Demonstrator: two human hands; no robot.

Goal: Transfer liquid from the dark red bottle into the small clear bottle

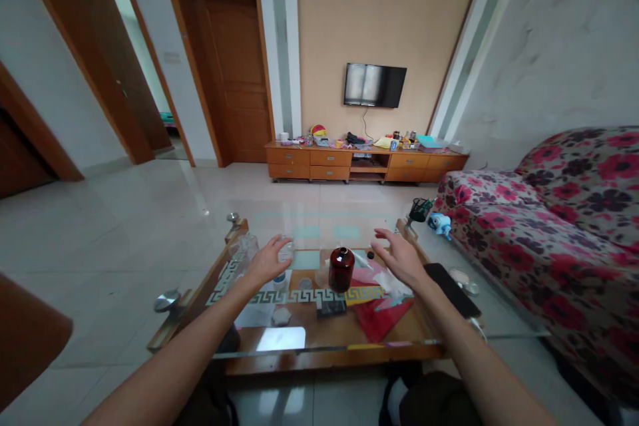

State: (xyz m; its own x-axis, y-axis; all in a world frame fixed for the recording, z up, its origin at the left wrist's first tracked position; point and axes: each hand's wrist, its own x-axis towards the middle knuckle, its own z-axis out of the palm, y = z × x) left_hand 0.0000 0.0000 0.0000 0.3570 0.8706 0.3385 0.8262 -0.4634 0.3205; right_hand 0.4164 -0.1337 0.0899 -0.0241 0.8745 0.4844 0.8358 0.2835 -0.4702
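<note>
Near edge of the bench [319, 353]: both forearms reach in over the glass top, one from each near corner. A red paper sheet [382, 319] lies right of centre, with a small dark box [331, 307] just beside it toward the middle.

Middle of the bench: a dark brown jar [342, 269] stands upright, apart from both hands and roughly between them. The left hand [271, 258] is open with fingers loosely curved, holding nothing; it hovers by a small clear bottle [285, 251], and contact cannot be confirmed. The right hand [399, 257] is open wide, palm turned inward, holding nothing, above a crumpled white wrapper [397, 285]. A black phone [452, 289] lies along the right edge, close under the right forearm.

Judgement: the jar appears to be the item both hands are closing on. A sound grip would take the jar low on its body, from both sides, keeping it upright. The right forearm should stay clear of the phone; the left should avoid tipping the clear bottle. The glass top gives little friction, so lifting is preferable to sliding.

Far edge: a clear strip of glass, floor beyond.
</note>
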